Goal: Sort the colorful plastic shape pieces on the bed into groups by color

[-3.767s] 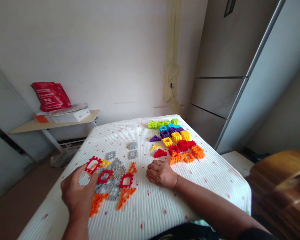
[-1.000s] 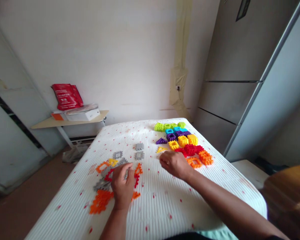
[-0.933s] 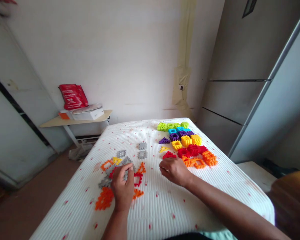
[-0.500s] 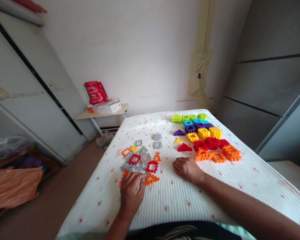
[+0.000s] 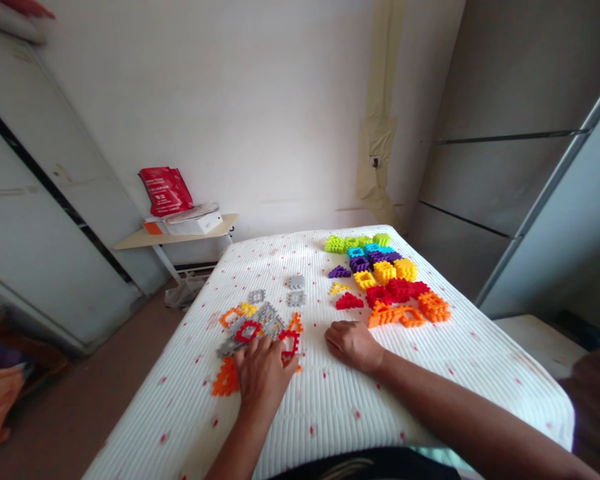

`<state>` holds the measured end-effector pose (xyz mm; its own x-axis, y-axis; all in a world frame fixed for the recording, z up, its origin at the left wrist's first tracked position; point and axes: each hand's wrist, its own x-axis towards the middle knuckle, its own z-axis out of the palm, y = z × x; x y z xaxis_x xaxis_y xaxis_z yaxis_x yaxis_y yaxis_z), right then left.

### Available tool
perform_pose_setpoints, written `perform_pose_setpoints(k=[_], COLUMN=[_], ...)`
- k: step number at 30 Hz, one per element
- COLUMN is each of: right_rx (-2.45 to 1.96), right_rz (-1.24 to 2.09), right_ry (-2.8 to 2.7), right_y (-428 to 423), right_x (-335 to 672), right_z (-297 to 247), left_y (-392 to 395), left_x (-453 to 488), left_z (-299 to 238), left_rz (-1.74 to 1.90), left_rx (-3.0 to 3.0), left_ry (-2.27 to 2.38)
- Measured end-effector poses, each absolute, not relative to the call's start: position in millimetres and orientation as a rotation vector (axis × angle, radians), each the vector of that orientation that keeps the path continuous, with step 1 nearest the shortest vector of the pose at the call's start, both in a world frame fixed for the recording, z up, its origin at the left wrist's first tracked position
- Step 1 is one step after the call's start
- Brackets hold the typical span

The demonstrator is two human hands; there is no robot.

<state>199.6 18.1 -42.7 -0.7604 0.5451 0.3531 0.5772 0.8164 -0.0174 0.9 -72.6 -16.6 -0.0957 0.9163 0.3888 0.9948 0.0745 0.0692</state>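
Observation:
My left hand (image 5: 266, 367) reaches over a loose pile of interlocking plastic building pieces, fingers bent and thumb apart. Its fingertips are by a red square frame piece (image 5: 248, 331), and its thumb is next to another red square frame (image 5: 294, 343). Grey pieces (image 5: 270, 319) make up much of the pile. An orange piece (image 5: 226, 378) lies left of the hand. My right hand (image 5: 353, 343) rests on the bed as a loose fist, with no piece showing in it. Close beyond it are orange pieces (image 5: 394, 315) and a red triangle stack (image 5: 349, 301).
Stacks sorted by colour stand along the right: lime green (image 5: 351, 244), blue (image 5: 356, 253), purple (image 5: 361, 264), yellow (image 5: 405, 269), red (image 5: 399, 289). Two grey squares (image 5: 296, 299) lie mid-bed. A side table (image 5: 130, 239) holds a red bag (image 5: 166, 191) and a white box (image 5: 195, 222).
The view has turned right. My left hand has moved forward and right over the pile, uncovering orange pieces on its left and mostly covering the orange triangle. My right hand stays in place.

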Motion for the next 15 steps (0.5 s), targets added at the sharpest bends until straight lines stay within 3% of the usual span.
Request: perform_pose_setpoints(k=[15], right_rx=[-0.908], right_rz=[-0.063], right_ry=[-2.655], right_y=[16], right_x=[198], right_z=[-41], left_y=[-61], left_x=[5], left_z=[-2], left_rz=[-0.52], left_rx=[-1.976], left_ry=[-2.061])
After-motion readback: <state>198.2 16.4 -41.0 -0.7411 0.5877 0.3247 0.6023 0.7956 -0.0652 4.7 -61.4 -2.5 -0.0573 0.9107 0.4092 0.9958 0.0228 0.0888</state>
